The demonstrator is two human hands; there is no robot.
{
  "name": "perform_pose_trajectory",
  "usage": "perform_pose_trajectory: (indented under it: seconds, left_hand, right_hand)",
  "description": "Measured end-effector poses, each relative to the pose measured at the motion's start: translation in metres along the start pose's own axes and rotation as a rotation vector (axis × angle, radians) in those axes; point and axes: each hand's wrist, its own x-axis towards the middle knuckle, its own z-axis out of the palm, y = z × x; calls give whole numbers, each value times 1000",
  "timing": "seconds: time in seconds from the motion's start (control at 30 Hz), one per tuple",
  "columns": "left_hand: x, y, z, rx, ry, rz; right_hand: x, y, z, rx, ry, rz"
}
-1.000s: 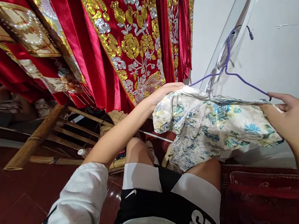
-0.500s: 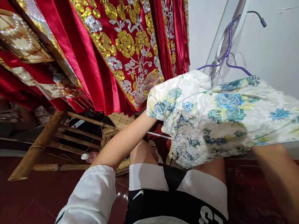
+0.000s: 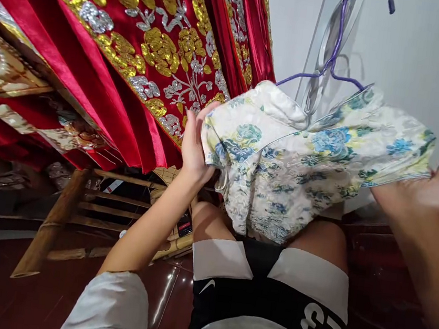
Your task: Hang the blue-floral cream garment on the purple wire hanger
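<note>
A cream garment with blue and yellow flowers hangs on a purple wire hanger in front of me, above my knees. My left hand grips the garment's left shoulder, fingers curled round the cloth. My right hand holds the right end from below, palm up; its fingertips are hidden behind the cloth. The hanger's hook sits on a shiny metal fitting against the white wall.
Red satin robes with gold and silver embroidery hang close at the left. A bamboo chair frame stands on the dark red floor. A dark red carved bench lies at the right. I wear black-and-white shorts.
The garment has risen and shifted left. My left hand came out from under the cloth and now grips its left shoulder; my right hand shows again at the right end.
</note>
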Motion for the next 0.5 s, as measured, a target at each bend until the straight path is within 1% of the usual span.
perform_pose_trajectory:
  seconds: [0.07,0.13,0.2,0.23,0.3,0.37,0.43,0.5]
  left_hand:
    - [7,13,4,39,-15,71]
    - [17,22,5,53,-43,99]
    - [25,25,4,107,-58,101]
    - [27,25,2,164,-43,112]
    - [31,22,-3,307,27,180]
    - [31,15,-11,434,89,259]
    - [26,7,-18,550,86,296]
    - [14,-5,-24,702,26,313]
  right_hand:
    - [4,-19,1,9,-40,-51]
    - [14,-40,5,14,-126,-80]
    - [26,-58,13,53,-176,-107]
    - [32,-64,17,66,-179,-115]
    - [39,-71,26,58,-168,-85]
    - [37,-69,31,33,-163,-12]
    - [23,-65,30,-2,-173,46]
    - [-2,-63,27,-69,-209,77]
